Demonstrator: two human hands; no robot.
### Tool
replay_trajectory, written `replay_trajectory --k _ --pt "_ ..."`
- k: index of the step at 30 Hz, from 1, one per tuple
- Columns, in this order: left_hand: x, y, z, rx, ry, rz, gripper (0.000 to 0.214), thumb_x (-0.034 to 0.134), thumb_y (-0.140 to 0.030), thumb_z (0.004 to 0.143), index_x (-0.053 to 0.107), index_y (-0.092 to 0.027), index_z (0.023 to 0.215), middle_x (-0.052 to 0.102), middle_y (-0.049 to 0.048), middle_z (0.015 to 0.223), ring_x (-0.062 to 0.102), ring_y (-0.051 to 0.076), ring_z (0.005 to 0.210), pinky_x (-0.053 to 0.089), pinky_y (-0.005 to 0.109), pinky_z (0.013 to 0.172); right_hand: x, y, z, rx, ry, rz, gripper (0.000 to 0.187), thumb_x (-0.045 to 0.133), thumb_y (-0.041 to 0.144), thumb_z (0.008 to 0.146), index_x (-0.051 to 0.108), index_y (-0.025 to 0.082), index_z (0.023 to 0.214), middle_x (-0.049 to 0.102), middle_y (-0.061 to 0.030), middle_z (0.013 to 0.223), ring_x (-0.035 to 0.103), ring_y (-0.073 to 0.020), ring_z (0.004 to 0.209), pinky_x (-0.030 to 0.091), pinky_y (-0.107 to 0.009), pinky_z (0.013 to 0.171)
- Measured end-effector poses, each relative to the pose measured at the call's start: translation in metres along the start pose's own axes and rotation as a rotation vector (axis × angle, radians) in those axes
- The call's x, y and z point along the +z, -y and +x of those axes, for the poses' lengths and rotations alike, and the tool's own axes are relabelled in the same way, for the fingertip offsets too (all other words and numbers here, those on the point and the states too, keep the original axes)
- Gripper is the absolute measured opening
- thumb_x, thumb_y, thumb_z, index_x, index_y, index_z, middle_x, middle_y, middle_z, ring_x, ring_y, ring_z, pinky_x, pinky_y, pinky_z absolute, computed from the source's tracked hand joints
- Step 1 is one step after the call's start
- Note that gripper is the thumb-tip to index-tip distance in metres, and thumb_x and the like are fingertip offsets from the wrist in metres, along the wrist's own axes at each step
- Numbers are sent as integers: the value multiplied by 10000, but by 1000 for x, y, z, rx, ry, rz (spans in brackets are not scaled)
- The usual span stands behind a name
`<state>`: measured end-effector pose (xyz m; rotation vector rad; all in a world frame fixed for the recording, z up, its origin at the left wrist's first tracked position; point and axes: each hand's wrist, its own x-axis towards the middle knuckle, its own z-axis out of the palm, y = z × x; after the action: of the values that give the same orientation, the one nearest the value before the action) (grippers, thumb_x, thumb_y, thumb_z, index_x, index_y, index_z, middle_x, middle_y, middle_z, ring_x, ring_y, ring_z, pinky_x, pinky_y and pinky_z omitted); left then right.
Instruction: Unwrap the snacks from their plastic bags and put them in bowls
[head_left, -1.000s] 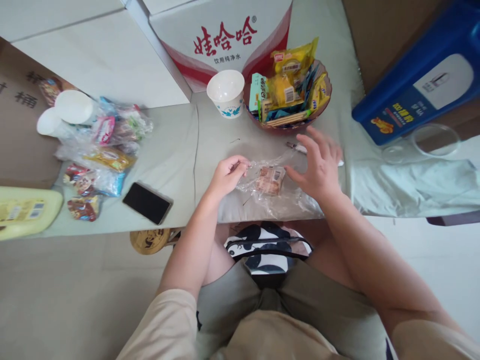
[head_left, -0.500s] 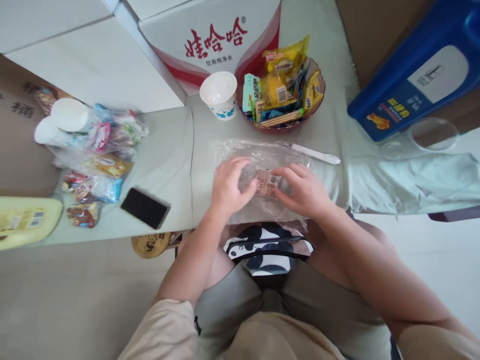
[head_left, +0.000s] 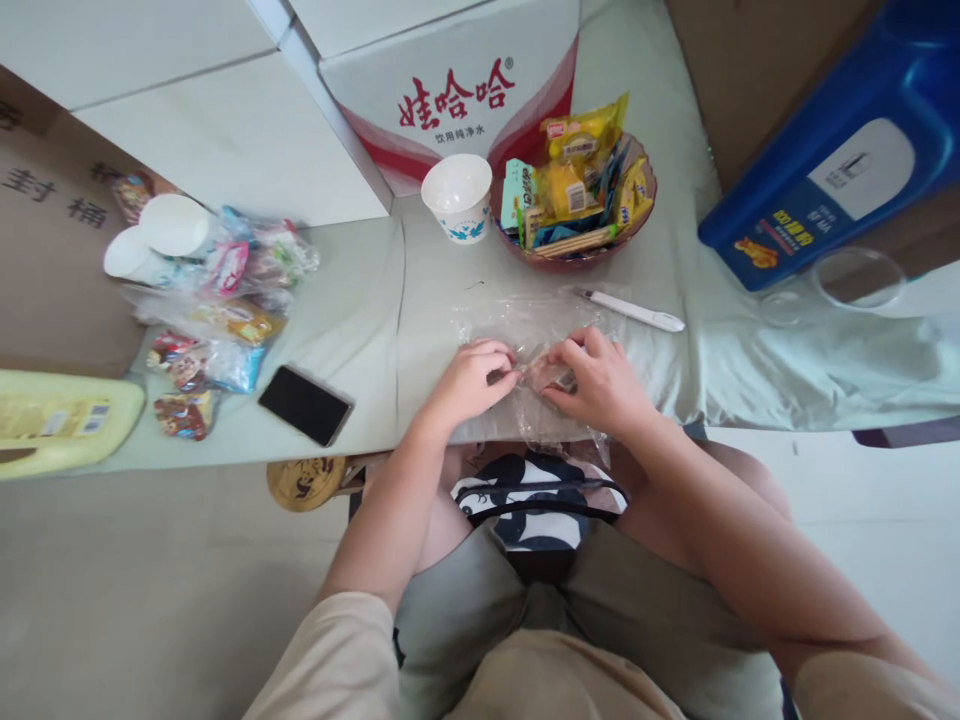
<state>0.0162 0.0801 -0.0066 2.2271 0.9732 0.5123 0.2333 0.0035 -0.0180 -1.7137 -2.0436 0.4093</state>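
A cloth-covered worktop (head_left: 349, 320) carries everything, backed by a white-and-red carton (head_left: 457, 100) reading 娃哈哈 ® and 饮用纯净水. A brown carton (head_left: 52, 260) at far left shows 封 and 桶. One blue jug (head_left: 825, 160) leans in at right, its small yellow lettering too blurred to read; one pale yellow bottle (head_left: 67, 420) lies at left. One bowl (head_left: 581, 263) holds many wrapped snacks. The left hand (head_left: 469, 380) and right hand (head_left: 607, 385) meet over one clear plastic sheet (head_left: 491, 320). One upright paper cup (head_left: 457, 205) touches or nearly touches the bowl; two white cups (head_left: 176, 225) sit among wrappers. There is one phone (head_left: 306, 405) and one white-handled cutter (head_left: 637, 310). Smallest, one small packet (head_left: 551, 374) is between the hands: both grips are narrow, pinching it at either end. Half a second ago it lay flat, barcode showing; now it is tilted, the barcode out of sight.
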Motion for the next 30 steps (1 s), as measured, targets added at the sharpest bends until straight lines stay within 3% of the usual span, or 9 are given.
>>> replay_trajectory --k 3,6,10,13,15,18,21,24,30 --pt "5 1 3 -73 -25 -96 276 533 -278 936 590 -204 677 678 24 743 618 162 721 484 316 740 0 -4 -8 -54 -77 32 170 706 333 868 638 243 995 680 -124 1201 653 -318 1096 494 -510 950" --pt "3 2 7 -167 -194 -298 334 501 -371 966 555 -208 679 578 -13 597 517 133 570 406 285 606 -3 -5 -14 -106 -189 94 138 678 345 897 584 253 857 653 -114 1198 659 -286 1080 551 -476 898" --pt "-9 2 13 -236 -453 -477 395 514 -397 944 368 -227 618 373 -49 539 387 115 531 302 279 547 -17 1 -11 -121 -537 46 256 714 380 872 523 254 757 573 -100 1091 640 -263 965 578 -469 817" --pt "-17 3 18 -248 -493 -502 392 525 -357 917 340 -224 599 312 -53 547 341 112 544 270 291 558 -43 3 15 -180 -720 -72 255 743 352 847 519 252 776 529 -111 1065 612 -302 1005 537 -536 885" --pt "-20 3 21 -236 -475 -523 371 527 -352 907 372 -222 596 334 -51 546 353 114 551 272 296 568 -69 0 50 -247 -771 -157 171 734 290 847 574 243 882 537 -148 1081 580 -345 1097 484 -563 948" --pt "-23 3 26 -201 -459 -552 367 533 -364 898 387 -221 594 348 -50 542 355 115 553 271 302 574 -110 -7 119 -171 -659 -344 466 721 149 779 602 144 1230 584 -232 1207 538 -355 1213 441 -515 993" --pt "-26 1 31 -198 -437 -592 376 531 -371 896 375 -220 590 344 -51 534 341 112 544 256 305 566 -136 -15 182 171 -435 -503 543 734 148 785 618 87 1312 597 -249 1310 555 -313 1239 438 -430 925" --pt "-27 -4 36 -200 -412 -646 384 525 -381 896 362 -219 589 338 -50 538 333 110 544 240 308 559 -135 -22 219 331 -267 -545 518 776 262 787 662 58 1249 629 -237 1266 595 -282 1150 412 -412 845" --pt "-22 -15 44 -185 -419 -703 389 528 -343 892 320 -215 590 304 -52 543 314 108 554 235 311 569 -109 -40 242 269 -111 -516 342 743 373 854 732 58 988 702 -184 1081 617 -192 919 387 -385 781"
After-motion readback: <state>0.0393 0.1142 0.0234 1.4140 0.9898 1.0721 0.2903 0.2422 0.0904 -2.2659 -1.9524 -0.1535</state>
